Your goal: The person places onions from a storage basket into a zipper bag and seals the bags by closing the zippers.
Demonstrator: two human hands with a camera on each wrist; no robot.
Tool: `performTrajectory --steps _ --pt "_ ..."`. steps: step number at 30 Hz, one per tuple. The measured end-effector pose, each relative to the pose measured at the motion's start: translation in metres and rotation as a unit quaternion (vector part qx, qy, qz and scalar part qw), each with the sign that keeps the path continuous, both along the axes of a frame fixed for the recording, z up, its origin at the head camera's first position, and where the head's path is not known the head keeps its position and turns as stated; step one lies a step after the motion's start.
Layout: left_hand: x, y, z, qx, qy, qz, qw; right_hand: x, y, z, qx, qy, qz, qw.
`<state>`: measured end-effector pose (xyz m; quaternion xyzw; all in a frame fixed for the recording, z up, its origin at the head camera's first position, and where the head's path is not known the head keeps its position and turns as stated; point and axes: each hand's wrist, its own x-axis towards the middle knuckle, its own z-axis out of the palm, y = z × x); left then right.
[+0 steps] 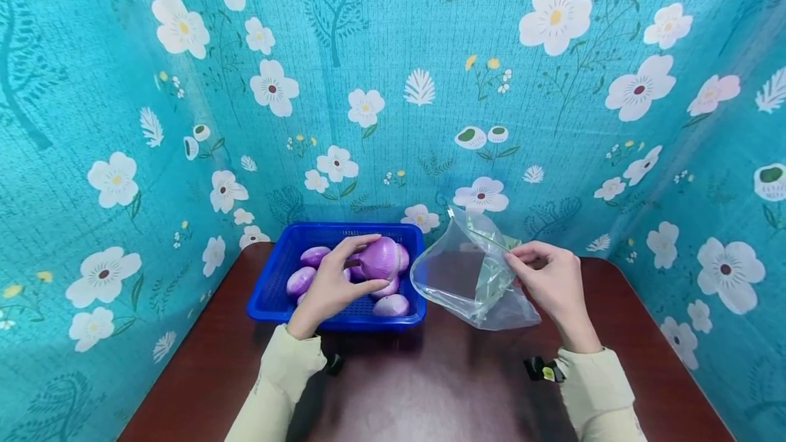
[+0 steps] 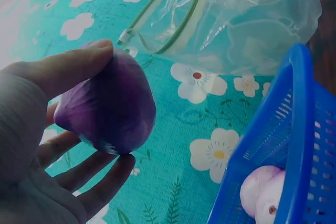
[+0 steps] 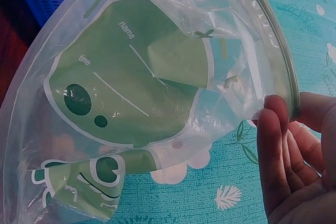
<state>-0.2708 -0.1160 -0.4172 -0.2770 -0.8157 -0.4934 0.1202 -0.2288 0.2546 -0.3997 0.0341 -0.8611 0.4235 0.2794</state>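
Note:
My left hand (image 1: pixel 334 285) grips a purple onion (image 1: pixel 379 259) between thumb and fingers, raised over the blue basket (image 1: pixel 260 292). In the left wrist view the same onion (image 2: pixel 113 103) shows its pointed end toward the palm. Several more purple onions (image 1: pixel 299 281) lie inside the basket. On the right, my right hand (image 1: pixel 549 278) pinches the green-edged rim of a clear zip bag (image 1: pixel 448 271), whose mouth gapes toward the basket. The right wrist view shows a green printed figure with the words "name" and "time" on the bag (image 3: pixel 131 72). No onion shows inside it.
A dark red-brown table (image 1: pixel 424 387) lies under everything. Teal cloth with white flowers (image 1: pixel 393 87) hangs behind and on both sides. Black wrist straps (image 1: pixel 543 368) sit at the sleeve cuffs. The basket's right rim stands close beside the bag.

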Motion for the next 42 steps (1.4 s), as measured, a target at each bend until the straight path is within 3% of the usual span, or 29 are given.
performTrajectory --steps 4,13,21,32,42 --pt "0.002 0.008 0.004 -0.003 0.017 -0.012 0.9998 0.000 -0.001 0.001 -0.001 0.004 -0.003 1.000" --pt "0.006 0.034 0.008 0.010 0.063 -0.077 0.9950 -0.001 -0.005 -0.002 -0.016 -0.010 0.007 1.000" --pt "0.007 0.055 0.010 -0.016 0.071 -0.106 0.9917 -0.002 -0.005 -0.002 -0.013 -0.005 0.006 1.000" --pt "0.011 0.064 0.008 -0.087 0.114 -0.076 0.9868 -0.001 -0.007 0.001 -0.013 -0.004 0.012 1.000" --pt "0.011 0.066 0.010 -0.104 0.110 -0.074 0.9857 0.000 -0.006 0.003 -0.013 -0.005 0.008 1.000"
